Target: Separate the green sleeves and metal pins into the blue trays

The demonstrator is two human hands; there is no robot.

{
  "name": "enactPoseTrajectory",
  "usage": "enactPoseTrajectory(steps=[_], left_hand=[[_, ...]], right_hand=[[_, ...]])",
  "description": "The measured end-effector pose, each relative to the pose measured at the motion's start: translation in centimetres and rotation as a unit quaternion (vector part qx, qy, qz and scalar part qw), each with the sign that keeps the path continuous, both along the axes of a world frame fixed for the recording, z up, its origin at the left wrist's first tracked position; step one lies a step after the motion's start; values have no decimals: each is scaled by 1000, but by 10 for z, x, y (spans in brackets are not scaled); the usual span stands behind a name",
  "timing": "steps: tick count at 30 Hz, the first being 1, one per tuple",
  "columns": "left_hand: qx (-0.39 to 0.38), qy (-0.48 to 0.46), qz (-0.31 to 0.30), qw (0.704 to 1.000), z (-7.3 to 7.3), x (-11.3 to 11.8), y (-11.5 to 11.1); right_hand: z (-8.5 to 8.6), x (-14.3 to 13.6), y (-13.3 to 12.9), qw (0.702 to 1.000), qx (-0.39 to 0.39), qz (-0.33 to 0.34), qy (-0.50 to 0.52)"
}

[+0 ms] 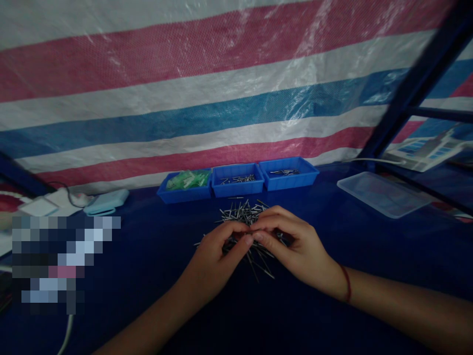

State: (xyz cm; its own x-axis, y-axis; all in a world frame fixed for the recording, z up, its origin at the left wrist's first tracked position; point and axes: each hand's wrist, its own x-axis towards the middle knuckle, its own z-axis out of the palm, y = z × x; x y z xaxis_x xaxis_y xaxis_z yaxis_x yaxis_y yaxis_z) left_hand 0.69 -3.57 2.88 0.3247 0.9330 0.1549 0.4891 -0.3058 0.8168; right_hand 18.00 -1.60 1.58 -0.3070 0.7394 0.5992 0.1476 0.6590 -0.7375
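A loose pile of thin metal pins (240,211) lies on the dark blue table, pointing every way. Over its near side, my left hand (218,251) and my right hand (295,244) meet, thumbs and forefingers pinched tip to tip. Whatever sits between the fingertips is too small and too covered to make out. Behind the pile stand three blue bins in a row. Green plastic packets fill the left bin (181,198), and metal pins lie in the middle bin (237,188) and the right bin (290,183).
At right lies a clear plastic lid (384,195), with a white device (424,150) behind it. A light blue case (107,201) and a white box (40,204) are at left, near a pixelated patch and a white cable (66,333). Striped sheeting (185,113) hangs behind.
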Motion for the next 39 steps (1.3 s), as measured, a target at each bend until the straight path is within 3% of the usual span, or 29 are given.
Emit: enactPoseTrajectory(steps=[8, 19, 21, 23, 25, 27, 32, 39], left_hand=[[60, 5, 73, 996, 2, 0, -1], [77, 11, 92, 993, 6, 0, -3], [75, 16, 102, 992, 5, -2, 0], [81, 21, 114, 990, 5, -4, 2], [87, 25, 117, 989, 5, -6, 5], [89, 29, 112, 989, 4, -8, 6], [95, 50, 106, 989, 1, -13, 12], [199, 170, 95, 960, -16, -44, 43]], right_hand=[[-5, 1, 1, 1000, -15, -6, -7], [-3, -3, 2, 998, -31, 19, -52], [-1, 1, 9, 998, -4, -24, -64], [1, 9, 25, 987, 40, -137, -77], [3, 21, 48, 949, 88, -281, -112], [4, 36, 74, 925, 99, -347, -119], [-3, 63, 110, 898, 103, -386, -184], [-14, 63, 95, 905, 121, -341, -224]])
